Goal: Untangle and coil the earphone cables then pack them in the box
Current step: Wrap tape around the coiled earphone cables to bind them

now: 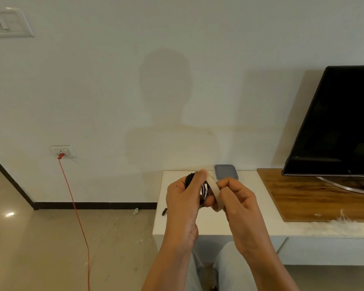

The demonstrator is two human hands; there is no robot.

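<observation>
My left hand (184, 198) grips a coiled bundle of black earphone cable (204, 189) above the white cabinet top (177, 223). My right hand (236, 198) pinches a beige band or roll of tape (215, 193) that loops around the coil. The fingers of both hands hide most of the cable. A small dark piece, perhaps a cable end (164, 211), lies on the cabinet top left of my left hand. The box with a grey lid (226, 172) stands shut at the back of the cabinet top, just beyond my hands.
A black TV (336, 122) stands on a wooden board (303, 198) at the right. A red cord (76, 208) runs from a wall socket (62, 151) down across the tiled floor on the left. My legs show below the cabinet's front edge.
</observation>
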